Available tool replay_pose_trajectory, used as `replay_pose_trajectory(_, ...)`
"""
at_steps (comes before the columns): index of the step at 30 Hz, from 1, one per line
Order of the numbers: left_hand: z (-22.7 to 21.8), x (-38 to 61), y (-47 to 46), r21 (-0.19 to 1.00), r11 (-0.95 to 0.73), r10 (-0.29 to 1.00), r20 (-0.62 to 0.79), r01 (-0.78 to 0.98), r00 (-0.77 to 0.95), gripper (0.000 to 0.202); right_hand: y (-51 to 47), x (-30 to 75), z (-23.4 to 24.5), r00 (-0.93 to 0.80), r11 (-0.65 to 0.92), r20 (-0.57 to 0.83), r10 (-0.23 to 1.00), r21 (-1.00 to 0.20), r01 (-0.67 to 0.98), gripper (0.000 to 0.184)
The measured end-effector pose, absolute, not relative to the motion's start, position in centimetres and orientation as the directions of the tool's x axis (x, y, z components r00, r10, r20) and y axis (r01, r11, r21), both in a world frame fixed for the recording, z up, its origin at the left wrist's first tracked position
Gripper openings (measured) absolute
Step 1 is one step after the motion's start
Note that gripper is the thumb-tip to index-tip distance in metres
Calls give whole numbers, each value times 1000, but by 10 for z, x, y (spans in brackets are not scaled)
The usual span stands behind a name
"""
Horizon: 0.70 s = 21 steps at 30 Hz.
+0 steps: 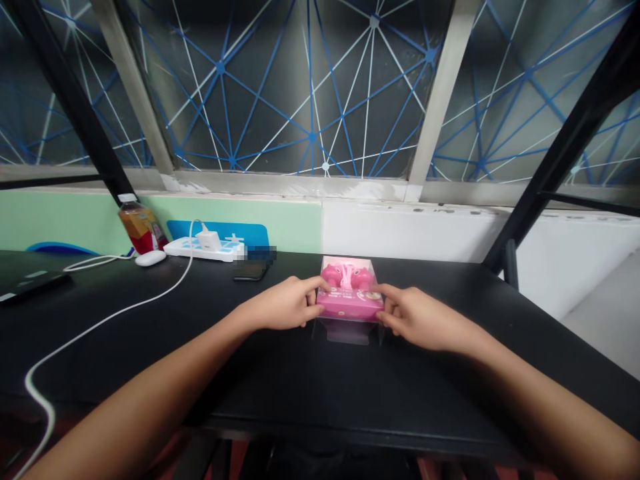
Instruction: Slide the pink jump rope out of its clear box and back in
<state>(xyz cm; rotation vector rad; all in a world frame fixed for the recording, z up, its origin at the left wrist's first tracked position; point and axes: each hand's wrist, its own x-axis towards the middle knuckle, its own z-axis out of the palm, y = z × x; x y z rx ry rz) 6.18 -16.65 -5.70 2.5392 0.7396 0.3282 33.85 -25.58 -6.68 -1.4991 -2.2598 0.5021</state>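
Note:
A small pink toy box [349,293] with a clear plastic cover and two pink figures inside rests on the black table [300,380], in the middle. My left hand [287,303] grips its left side with the fingers curled round the edge. My right hand [415,317] holds the right side the same way. A clear plastic flap [347,331] sticks out from the box's near edge onto the table.
At the back left stand a drink bottle [140,227], a white power strip [203,248] with a charger and a white cable [100,327], a white mouse-like object [150,258] and a dark phone [253,270]. A black frame post [550,167] rises at right.

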Motion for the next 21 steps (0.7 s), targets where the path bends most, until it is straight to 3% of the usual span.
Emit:
replay_pose_trajectory(3, -59, 59, -162, 552, -729, 530, 79, 405, 844, 38, -254, 343, -67, -395, 358, 58, 917, -555, 751, 51)
replay_pose_trajectory(5, -60, 59, -160, 532, -744, 529, 98, 404, 843, 37, -252, 344, -69, -390, 365, 70, 918, -530, 765, 51)
replay_pose_trajectory(10, -60, 62, -162, 398, -804, 542, 183, 442, 820, 29, -249, 341, -74, -322, 373, 223, 920, -249, 894, 40)
replay_pose_trajectory(15, -61, 64, -164, 286, -826, 552, 233, 485, 801, 24, -249, 336, -76, -387, 422, 350, 853, -27, 906, 31)
replay_pose_trajectory(21, -63, 66, -164, 251, -824, 563, 254, 508, 787, 21, -251, 330, -74, -461, 520, 423, 780, -30, 854, 23)
